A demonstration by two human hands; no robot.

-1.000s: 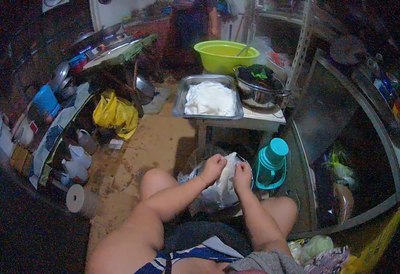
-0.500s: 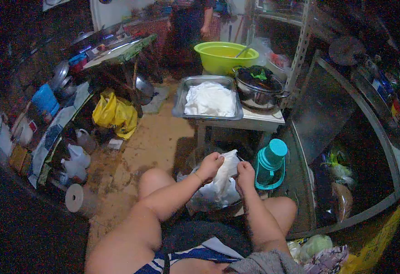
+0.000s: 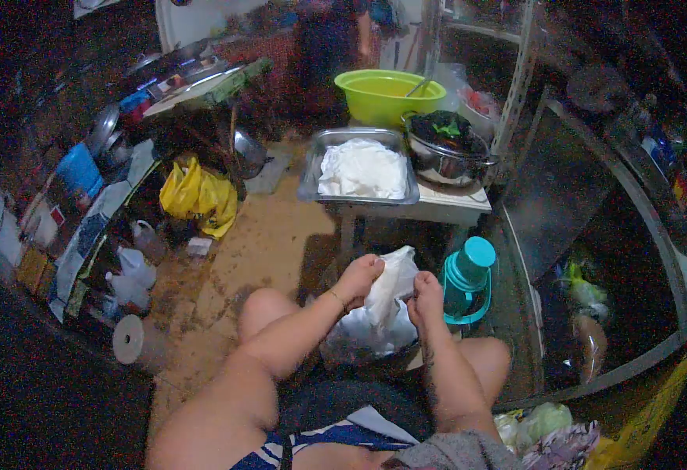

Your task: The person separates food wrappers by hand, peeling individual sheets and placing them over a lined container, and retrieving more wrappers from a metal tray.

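Observation:
A thin, limp white sheet [image 3: 391, 278] is stretched between my two hands above my lap; whether it is cloth, plastic or something else I cannot tell. My left hand [image 3: 359, 280] pinches its left side, and my right hand [image 3: 426, 296] grips the right side with curled fingers. Underneath, between my knees, a pale, shiny plastic bag [image 3: 359, 337] lies bunched up, partly covered by the hanging sheet. In front of me, a metal tray [image 3: 307, 188] holds a crumpled white heap [image 3: 361, 170] that resembles the sheet.
The tray shares a low table [image 3: 461, 205] with a lidded pot [image 3: 449, 160] and a lime-green basin [image 3: 359, 98]. Right of my hands stand a teal bucket and dipper [image 3: 469, 274]. Yellow bags [image 3: 198, 196] lie on the left. Someone stands at the back [image 3: 328, 55].
Both hands stay closed on the white sheet, which now spreads slightly higher and wider between them. My right hand has shifted a little to the right; the surroundings look the same.

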